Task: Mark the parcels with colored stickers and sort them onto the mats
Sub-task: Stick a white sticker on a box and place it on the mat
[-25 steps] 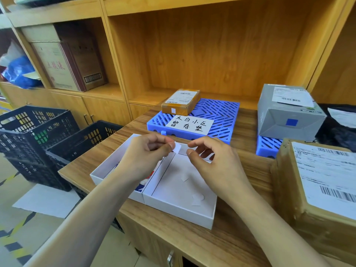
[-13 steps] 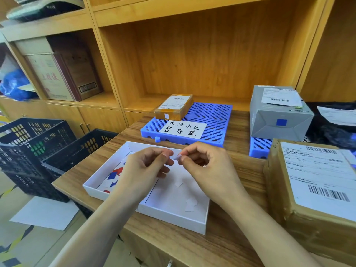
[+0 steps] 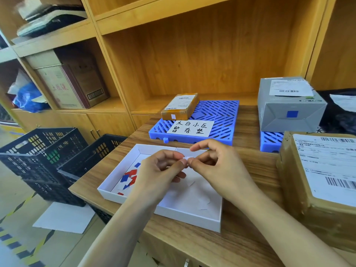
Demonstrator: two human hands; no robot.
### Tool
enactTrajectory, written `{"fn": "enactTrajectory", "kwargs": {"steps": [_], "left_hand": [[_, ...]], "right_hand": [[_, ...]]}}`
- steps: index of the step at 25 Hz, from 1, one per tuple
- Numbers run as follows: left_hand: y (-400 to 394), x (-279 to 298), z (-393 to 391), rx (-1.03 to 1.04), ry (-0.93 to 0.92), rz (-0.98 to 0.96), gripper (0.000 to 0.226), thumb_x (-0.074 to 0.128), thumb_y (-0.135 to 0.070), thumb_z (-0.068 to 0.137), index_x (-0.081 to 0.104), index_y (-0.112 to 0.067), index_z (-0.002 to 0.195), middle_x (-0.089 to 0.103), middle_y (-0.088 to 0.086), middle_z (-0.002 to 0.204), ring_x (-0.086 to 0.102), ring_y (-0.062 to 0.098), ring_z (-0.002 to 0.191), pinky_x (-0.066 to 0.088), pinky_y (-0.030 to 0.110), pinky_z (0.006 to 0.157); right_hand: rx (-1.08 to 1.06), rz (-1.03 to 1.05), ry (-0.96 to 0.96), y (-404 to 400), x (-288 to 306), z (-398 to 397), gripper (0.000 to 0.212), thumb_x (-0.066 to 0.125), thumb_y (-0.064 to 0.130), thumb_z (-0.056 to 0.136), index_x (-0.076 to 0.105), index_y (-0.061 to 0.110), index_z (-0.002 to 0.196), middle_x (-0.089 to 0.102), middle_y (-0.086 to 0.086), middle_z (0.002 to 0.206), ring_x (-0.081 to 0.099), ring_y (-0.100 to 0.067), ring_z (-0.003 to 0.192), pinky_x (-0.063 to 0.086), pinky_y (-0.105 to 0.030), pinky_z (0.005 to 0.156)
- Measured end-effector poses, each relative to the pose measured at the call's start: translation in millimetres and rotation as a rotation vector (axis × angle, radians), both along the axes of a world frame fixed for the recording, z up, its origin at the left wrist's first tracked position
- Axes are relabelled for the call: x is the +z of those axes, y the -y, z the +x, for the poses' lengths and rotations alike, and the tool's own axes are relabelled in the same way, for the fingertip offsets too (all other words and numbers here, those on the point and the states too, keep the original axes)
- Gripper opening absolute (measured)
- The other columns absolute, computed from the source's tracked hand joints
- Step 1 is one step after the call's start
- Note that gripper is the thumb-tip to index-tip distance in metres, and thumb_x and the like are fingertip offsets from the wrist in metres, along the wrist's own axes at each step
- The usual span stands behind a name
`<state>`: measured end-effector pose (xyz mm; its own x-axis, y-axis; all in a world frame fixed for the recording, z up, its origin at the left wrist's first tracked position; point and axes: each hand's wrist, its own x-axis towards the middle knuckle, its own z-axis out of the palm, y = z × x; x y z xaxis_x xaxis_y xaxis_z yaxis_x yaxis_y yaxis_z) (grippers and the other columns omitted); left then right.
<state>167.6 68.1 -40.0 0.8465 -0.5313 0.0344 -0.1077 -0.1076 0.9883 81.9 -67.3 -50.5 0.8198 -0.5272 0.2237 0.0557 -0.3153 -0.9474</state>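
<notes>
Both hands meet over a shallow white box [image 3: 107, 192] on the wooden table. My left hand [image 3: 159, 172] and my right hand [image 3: 215, 170] pinch one small white sticker [image 3: 187, 158] between their fingertips. Red and blue stickers [image 3: 129, 176] lie in the box's left half, white scraps in its right half. Behind it lies a blue mat [image 3: 217, 116] with a handwritten label, and a small brown parcel [image 3: 180, 106] bearing a white sticker sits on its back left corner. A grey parcel [image 3: 289, 105] with a blue sticker rests on a second blue mat [image 3: 270, 140]. At the right stands a large brown parcel [image 3: 317, 180].
Two black plastic crates [image 3: 44, 157] stand on the floor left of the table, with a white sheet [image 3: 63, 218] lying beside them. Wooden shelves [image 3: 192, 54] rise behind the table, holding boxes and a blue bag at the left. A black bag [image 3: 341, 112] lies at the far right.
The view has tilted and shifted a little. My hands have drawn closer together, and the right fingertips now join the left on the white sticker.
</notes>
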Motion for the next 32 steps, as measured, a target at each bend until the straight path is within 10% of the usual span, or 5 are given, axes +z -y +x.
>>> {"fn": "enactTrajectory", "kwargs": {"steps": [15, 32], "left_hand": [[0.1, 1.6, -4.0, -0.080, -0.230, -0.109, 0.022, 0.068, -0.021, 0.088, 0.076, -0.007, 0.103, 0.076, 0.006, 0.091, 0.057, 0.015, 0.061, 0.050, 0.025, 0.064], [-0.9, -1.3, -2.9, -0.007, -0.008, -0.017, 0.009, 0.071, -0.013, 0.088, 0.080, -0.014, 0.085, 0.078, 0.008, 0.083, 0.065, 0.013, 0.062, 0.055, 0.027, 0.070]], "right_hand": [[0.101, 0.227, 0.089, 5.6, 5.2, 1.1, 0.007, 0.073, 0.009, 0.087, 0.075, 0.009, 0.094, 0.072, 0.003, 0.073, 0.059, 0.001, 0.061, 0.042, -0.006, 0.057], [0.053, 0.155, 0.119, 4.4, 0.6, 1.8, 0.008, 0.077, 0.007, 0.084, 0.077, 0.015, 0.084, 0.075, 0.004, 0.072, 0.063, 0.001, 0.062, 0.049, -0.010, 0.065]]}}
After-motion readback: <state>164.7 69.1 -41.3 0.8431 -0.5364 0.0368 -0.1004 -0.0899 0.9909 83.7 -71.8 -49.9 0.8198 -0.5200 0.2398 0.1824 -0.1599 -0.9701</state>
